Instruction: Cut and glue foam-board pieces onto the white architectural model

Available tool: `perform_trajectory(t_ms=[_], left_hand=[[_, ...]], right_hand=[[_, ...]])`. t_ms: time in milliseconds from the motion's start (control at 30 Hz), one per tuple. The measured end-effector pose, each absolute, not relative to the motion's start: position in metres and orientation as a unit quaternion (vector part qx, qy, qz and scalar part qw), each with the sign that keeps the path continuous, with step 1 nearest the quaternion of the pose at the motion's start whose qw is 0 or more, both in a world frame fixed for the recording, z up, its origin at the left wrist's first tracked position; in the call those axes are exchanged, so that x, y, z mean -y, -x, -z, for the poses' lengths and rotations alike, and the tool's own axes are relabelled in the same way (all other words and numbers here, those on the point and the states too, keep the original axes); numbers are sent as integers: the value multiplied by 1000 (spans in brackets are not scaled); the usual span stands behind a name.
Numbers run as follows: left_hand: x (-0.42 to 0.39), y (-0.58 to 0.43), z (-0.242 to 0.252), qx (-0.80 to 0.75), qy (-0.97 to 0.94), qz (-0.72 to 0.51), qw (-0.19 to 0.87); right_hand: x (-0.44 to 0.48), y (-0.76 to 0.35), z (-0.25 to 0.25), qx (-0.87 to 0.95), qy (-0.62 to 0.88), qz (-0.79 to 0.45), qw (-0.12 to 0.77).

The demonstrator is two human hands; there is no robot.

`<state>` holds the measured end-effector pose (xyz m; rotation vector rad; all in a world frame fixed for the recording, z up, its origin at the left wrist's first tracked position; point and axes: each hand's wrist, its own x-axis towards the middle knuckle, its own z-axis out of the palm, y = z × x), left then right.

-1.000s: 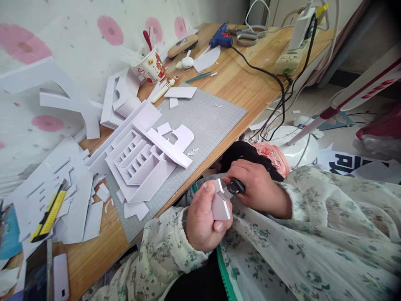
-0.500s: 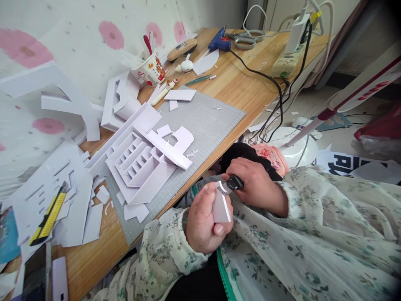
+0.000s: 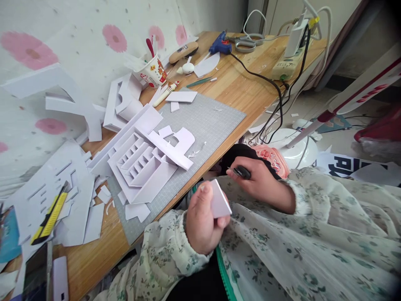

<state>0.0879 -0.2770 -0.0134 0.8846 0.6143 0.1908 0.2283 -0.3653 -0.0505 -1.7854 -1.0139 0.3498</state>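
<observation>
Left fingers (image 3: 204, 191) pinching white card piece (image 3: 219, 203), right fingers (image 3: 246, 162) wrapped round knife (image 3: 242, 172), lying level, pointing left.

The right hand (image 3: 261, 182) closes over a small black knife (image 3: 242, 172), so only its front end shows, and the blade is too thin to make out. The left hand (image 3: 202, 219) covers the lower edge of a white foam-board piece (image 3: 219, 202); the fingers behind it are unseen. A pink object (image 3: 272, 156) below the desk (image 3: 238, 83) is partly hidden behind the right hand. At bottom left, a phone (image 3: 36, 274) is cut off by the frame edge. Black letters on a floor banner (image 3: 344, 164) vanish behind the sleeve (image 3: 328, 196). The print on the paper cup (image 3: 153, 71) is too small to read.
</observation>
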Motion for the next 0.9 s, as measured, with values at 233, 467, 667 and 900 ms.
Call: perform_trajectory(t_ms=[233,467,667,900], left_hand=[[270,-91,24,-324,-500,-206,776],[253,-83,25,-242,-522,-91,812],[239,-77,23,-152,-483,99,857],[238,-75,27,-142,-530,74,833]], right_hand=[[368,-219,27,445,598,-316,586],[368,-237,33,489,600,-295,559],[371,-249,29,586,549,-292,520],[371,-250,31,590,551,-249,535]])
